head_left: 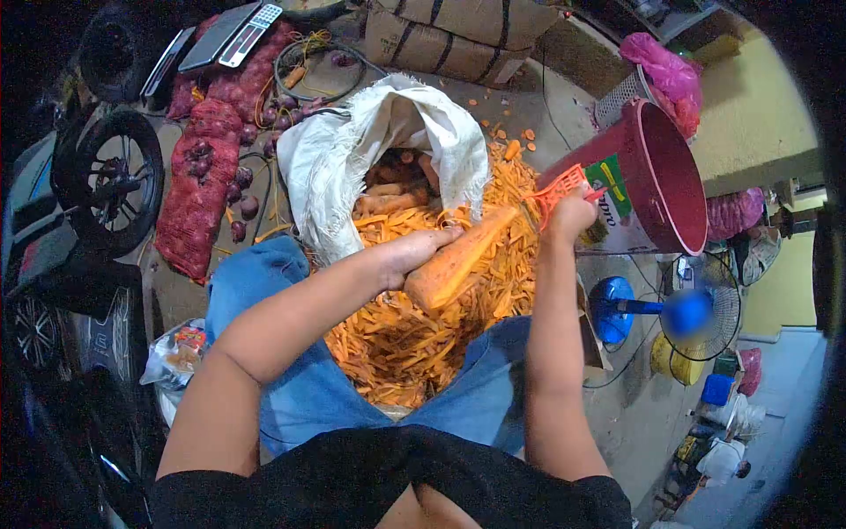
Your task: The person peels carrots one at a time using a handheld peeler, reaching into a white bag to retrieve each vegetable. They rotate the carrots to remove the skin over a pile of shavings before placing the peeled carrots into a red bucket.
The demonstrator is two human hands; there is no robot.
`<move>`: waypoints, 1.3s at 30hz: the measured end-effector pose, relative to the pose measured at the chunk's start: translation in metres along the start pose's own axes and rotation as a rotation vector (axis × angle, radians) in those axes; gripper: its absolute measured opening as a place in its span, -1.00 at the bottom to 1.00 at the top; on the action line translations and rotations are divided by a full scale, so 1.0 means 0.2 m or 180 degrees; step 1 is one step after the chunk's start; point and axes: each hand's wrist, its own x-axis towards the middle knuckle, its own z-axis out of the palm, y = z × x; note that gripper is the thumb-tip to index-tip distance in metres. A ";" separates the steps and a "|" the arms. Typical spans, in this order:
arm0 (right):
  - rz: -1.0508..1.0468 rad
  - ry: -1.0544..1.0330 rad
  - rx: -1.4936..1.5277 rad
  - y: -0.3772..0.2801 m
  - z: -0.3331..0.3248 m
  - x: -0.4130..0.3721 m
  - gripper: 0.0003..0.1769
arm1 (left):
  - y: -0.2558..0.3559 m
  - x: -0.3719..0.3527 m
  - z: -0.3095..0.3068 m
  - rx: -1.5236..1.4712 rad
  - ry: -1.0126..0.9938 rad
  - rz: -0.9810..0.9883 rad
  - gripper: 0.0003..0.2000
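My left hand (416, 252) grips a large carrot (463, 257), its thick end toward me and its narrow end pointing up to the right. Much of its skin is off, with brownish patches left on the near side. In my right hand (573, 214) is an orange-red peeler (557, 189), held just beyond the carrot's narrow end. Below both hands a heap of orange carrot peelings (405, 348) fills the space between my legs. An open white woven sack (322, 167) ahead of me holds unpeeled carrots (388, 201).
A dark red bucket (639, 132) lies tipped at the right, near a blue fan (686, 313). Red mesh bags of onions (198, 189), a scale (231, 37) and a motorcycle wheel (119, 183) are on the left. Wrapped bales (458, 40) stand behind the sack. Another person (723, 460) is far right.
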 end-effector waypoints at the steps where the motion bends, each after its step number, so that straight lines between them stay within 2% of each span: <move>1: 0.0006 0.0018 0.0004 -0.05 -0.01 0.01 -0.78 | 0.01 -0.02 0.01 0.0017 -0.0003 -0.0009 -0.65; 3: -0.0722 0.0028 -0.0674 -0.11 -0.06 0.10 -0.77 | 0.02 -0.04 0.02 0.0076 -0.0086 -0.0023 -0.65; 4: -0.0412 -0.0012 -0.0616 -0.11 -0.08 0.14 -0.77 | 0.03 -0.04 0.02 0.0070 -0.0105 -0.0020 -0.65; 5: -0.0429 -0.0020 -0.0626 -0.13 -0.09 0.12 -0.77 | 0.03 -0.04 0.01 0.0201 -0.0071 0.0215 -0.65; 7: 0.0401 -0.0285 0.0453 -0.20 -0.10 0.01 -0.77 | 0.03 -0.03 0.01 0.0313 -0.0024 0.0465 -0.65; 8: 0.0203 -0.0515 0.1232 -0.13 -0.07 -0.05 -0.79 | 0.02 -0.01 -0.01 0.0519 0.0188 0.0739 -0.65; 9: -0.0135 -0.0980 0.1605 -0.13 -0.04 -0.15 -0.81 | 0.02 0.01 -0.01 0.0733 0.0404 0.1001 -0.65; 10: -0.1162 -0.0525 0.0272 -0.03 0.02 -0.20 -0.80 | 0.04 0.00 -0.01 0.0744 0.0412 0.0997 -0.65; 11: -0.1148 -0.0503 0.0277 -0.10 0.03 -0.26 -0.80 | 0.05 -0.01 -0.01 0.0499 0.0311 0.0743 -0.65; 12: -0.0697 -0.0785 0.0350 -0.23 0.02 -0.32 -0.80 | 0.08 -0.03 0.01 0.0261 0.0210 0.0489 -0.65; 13: -0.0262 -0.1083 0.0432 -0.30 0.03 -0.33 -0.81 | 0.11 -0.07 0.03 0.0281 0.0212 0.0500 -0.65; 14: -0.0272 -0.1088 0.0450 -0.28 0.03 -0.31 -0.81 | 0.15 -0.13 0.07 0.0437 0.0601 0.0686 -0.64; 15: -0.0679 -0.1085 0.0196 -0.23 0.03 -0.26 -0.80 | 0.17 -0.16 0.09 0.0587 0.0996 0.0863 -0.63; 16: -0.1082 -0.1076 -0.0060 -0.18 0.04 -0.22 -0.80 | 0.16 -0.11 0.01 0.0463 0.0997 0.0980 -0.64; 17: -0.1078 -0.1081 -0.0048 -0.14 0.05 -0.20 -0.80 | 0.15 -0.09 -0.03 0.0466 0.1009 0.0984 -0.64; 19: -0.0462 -0.1054 0.0492 -0.08 0.08 -0.17 -0.80 | 0.14 -0.06 -0.09 0.0056 0.0649 0.0971 -0.68; 21: -0.0455 -0.0996 0.0376 -0.11 0.10 -0.18 -0.79 | 0.11 0.00 -0.16 -0.0185 0.0534 0.0844 -0.69; 23: 0.0321 -0.1195 0.0763 -0.19 0.11 -0.24 -0.79 | 0.09 0.06 -0.21 -0.0414 0.0167 0.0933 -0.74; 25: 0.0308 -0.1211 0.0614 -0.23 0.11 -0.31 -0.78 | 0.09 0.06 -0.16 -0.0650 0.0110 0.0865 -0.75; 27: 0.0877 -0.1597 0.1007 -0.29 0.11 -0.41 -0.78 | 0.11 0.02 -0.07 -0.0885 0.0045 0.0800 -0.75; 28: 0.0881 -0.1595 0.1002 -0.32 0.10 -0.46 -0.78 | 0.13 -0.03 -0.01 -0.0784 0.0424 0.0833 -0.75; 29: 0.0470 -0.1724 0.0965 -0.34 0.09 -0.51 -0.78 | 0.14 -0.05 0.02 -0.0683 0.0804 0.0858 -0.75; 30: 0.0058 -0.1846 0.0927 -0.35 0.08 -0.54 -0.78 | 0.12 -0.02 -0.01 -0.0688 0.0806 0.0847 -0.75; 32: -0.0031 -0.1958 0.0878 -0.36 0.06 -0.58 -0.78 | 0.09 0.06 -0.06 -0.0317 0.0410 0.0947 -0.70; 33: -0.0123 -0.2072 0.0829 -0.36 0.06 -0.58 -0.79 | 0.08 0.07 -0.07 -0.0320 0.0406 0.0938 -0.70; 35: -0.0322 -0.2016 0.0726 -0.25 0.09 -0.55 -0.79 | 0.06 0.08 -0.06 -0.0264 0.0408 0.0918 -0.71; 37: -0.0980 -0.1488 -0.0208 -0.16 0.09 -0.45 -0.79 | 0.05 0.06 -0.04 0.0059 0.0303 0.0719 -0.72; 39: -0.0029 -0.0817 0.0674 0.15 0.19 -0.15 -0.77 | 0.03 0.04 -0.03 0.0401 0.0206 0.0543 -0.72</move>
